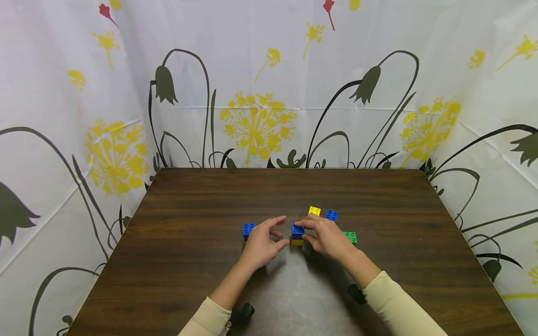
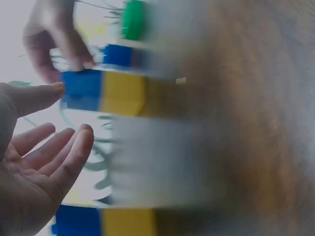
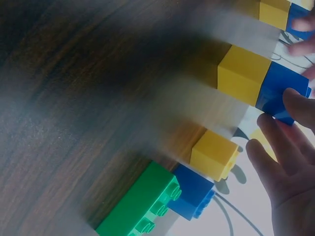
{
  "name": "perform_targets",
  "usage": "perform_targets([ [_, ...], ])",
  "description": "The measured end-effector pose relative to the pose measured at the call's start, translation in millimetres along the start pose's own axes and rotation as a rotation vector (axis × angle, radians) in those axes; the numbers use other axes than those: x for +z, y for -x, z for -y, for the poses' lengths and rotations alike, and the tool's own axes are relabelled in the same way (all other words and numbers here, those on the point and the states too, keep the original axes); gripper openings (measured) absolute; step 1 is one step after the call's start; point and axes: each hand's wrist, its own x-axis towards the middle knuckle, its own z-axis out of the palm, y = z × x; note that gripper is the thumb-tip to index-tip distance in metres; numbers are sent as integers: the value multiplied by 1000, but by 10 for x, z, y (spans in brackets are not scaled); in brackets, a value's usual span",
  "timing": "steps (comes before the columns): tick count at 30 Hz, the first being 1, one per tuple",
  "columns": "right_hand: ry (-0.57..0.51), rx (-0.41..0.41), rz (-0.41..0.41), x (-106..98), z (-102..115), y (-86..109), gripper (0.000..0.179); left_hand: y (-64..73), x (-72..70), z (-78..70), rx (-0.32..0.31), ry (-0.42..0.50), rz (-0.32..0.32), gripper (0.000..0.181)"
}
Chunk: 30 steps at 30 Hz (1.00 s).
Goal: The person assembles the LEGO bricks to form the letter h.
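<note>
Near the table's middle, a blue toy building brick (image 1: 297,229) sits on a yellow brick (image 3: 243,69), making a two-brick stack. My right hand (image 1: 329,238) pinches the upper blue brick between thumb and fingers. To the left stands a second stack, a blue brick (image 1: 248,228) over a yellow brick (image 2: 129,221). Between the two stacks is my left hand (image 1: 261,245), its fingers spread and holding nothing. In the head view the left hand partly covers the left stack. The right hand partly hides a loose yellow brick (image 1: 315,211) and a green brick (image 1: 350,237).
Behind the right hand lies a loose blue brick (image 1: 332,215), close to the yellow and green ones. All stand on a dark wooden table (image 1: 189,205). A white curtain (image 1: 252,42) with flower prints hangs behind and along both sides.
</note>
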Motion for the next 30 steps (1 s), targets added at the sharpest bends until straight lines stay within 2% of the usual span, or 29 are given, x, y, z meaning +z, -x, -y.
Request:
perform_targets([
  [4,4,7,-7,4,9,-1,37,72,-283,-68,105,-44,-159,53],
  [6,2,8,-6,11,4,3,37,100,-436,-27,154,-81,-227,54],
  [8,-1,17,3,16,-4,8,37,127,-575,77,174,-102,-246,58],
  [10,-8,22,11,21,-13,9,37,157,-689,216,171,-87,-209,65],
  [13,-14,24,19,23,-23,4,37,189,-787,440,140,-31,-91,75],
  [16,-16,18,15,22,-28,-5,36,207,-797,600,111,15,10,79],
  [18,-15,18,15,22,-32,-8,36,205,-769,661,80,29,46,77],
  [22,-10,18,29,27,-36,-13,36,187,-684,733,35,30,51,64],
  [26,-13,19,41,24,-30,-19,35,157,-614,734,-3,69,34,47],
  [30,-26,26,48,17,-28,-22,35,110,-555,717,1,104,23,40],
])
